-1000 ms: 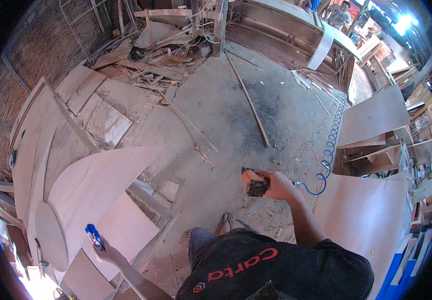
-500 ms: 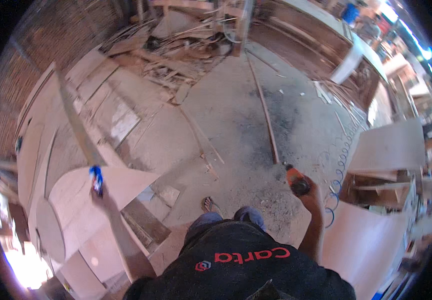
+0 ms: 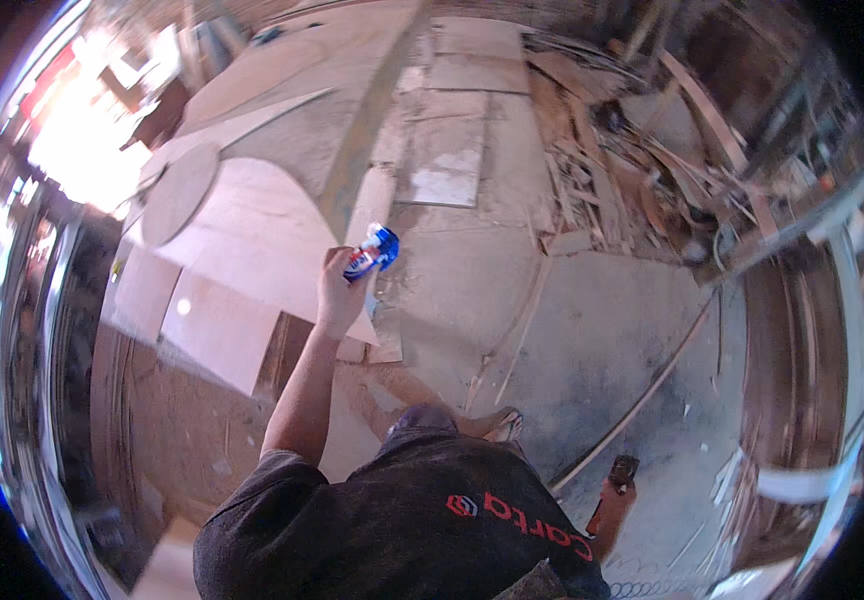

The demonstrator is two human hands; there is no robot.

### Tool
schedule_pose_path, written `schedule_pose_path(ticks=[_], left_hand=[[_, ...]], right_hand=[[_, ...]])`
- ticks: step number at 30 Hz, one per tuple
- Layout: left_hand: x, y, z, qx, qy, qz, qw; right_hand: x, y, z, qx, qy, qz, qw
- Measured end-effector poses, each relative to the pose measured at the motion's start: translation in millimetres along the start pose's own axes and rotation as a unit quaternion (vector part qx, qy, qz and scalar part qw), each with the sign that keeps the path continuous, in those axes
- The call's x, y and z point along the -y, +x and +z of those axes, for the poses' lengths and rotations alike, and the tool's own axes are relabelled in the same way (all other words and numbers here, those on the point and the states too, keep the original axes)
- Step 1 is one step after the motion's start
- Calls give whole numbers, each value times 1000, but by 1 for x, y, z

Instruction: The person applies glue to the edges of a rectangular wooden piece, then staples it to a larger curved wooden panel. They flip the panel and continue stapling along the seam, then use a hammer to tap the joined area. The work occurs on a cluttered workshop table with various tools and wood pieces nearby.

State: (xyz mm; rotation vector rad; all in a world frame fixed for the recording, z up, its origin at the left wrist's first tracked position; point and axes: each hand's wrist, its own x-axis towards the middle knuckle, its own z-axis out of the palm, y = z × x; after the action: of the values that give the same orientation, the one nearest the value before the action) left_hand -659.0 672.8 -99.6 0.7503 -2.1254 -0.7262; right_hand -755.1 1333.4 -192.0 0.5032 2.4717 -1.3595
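Observation:
My left hand (image 3: pixel 337 285) is closed around a small blue, white and red packet or bottle (image 3: pixel 367 255); its exact kind cannot be made out. The arm reaches forward above the pale cut boards lying on the floor. Down at my right side, my right hand (image 3: pixel 615 500) grips an orange-and-black hand tool (image 3: pixel 624 468). Its dark end points forward, and its kind is unclear. Beyond the tool, a long thin wooden strip (image 3: pixel 642 400) lies on the floor.
A curved pale board (image 3: pixel 252 215) and a round-edged panel (image 3: pixel 180 195) lie on the left. Scrap wood (image 3: pixel 642 190) is heaped at the far right. A long plank (image 3: pixel 372 110) rises ahead. Part of a coiled hose (image 3: pixel 642 590) shows at the lower right.
The view has swung left, so the boards and scrap pile appear farther right. My left hand now reaches farther forward with the packet or bottle. Both hands keep their hold.

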Motion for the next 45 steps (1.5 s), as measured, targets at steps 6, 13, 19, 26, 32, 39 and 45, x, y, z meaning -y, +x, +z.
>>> schedule_pose_path(ticks=[6,13,19,26,32,39,45], left_hand=[[-26,-54,-38,-60,72,-142,985],[6,-83,-69,-194,109,-226,948],[55,-60,-93,-285,99,-277,912],[101,13,-92,-309,83,-276,906],[132,102,-70,-271,141,-257,917],[199,212,-22,-188,148,-303,922],[259,310,21,-189,172,-313,915]], right_hand=[[132,115,60,238,-58,-191,950],[279,156,189,319,-149,-278,894],[367,163,295,406,-72,-303,859],[514,125,434,437,-202,-387,786],[630,126,606,512,-233,-360,744],[783,133,848,474,-267,-567,618],[886,116,1036,327,-333,-650,600]])
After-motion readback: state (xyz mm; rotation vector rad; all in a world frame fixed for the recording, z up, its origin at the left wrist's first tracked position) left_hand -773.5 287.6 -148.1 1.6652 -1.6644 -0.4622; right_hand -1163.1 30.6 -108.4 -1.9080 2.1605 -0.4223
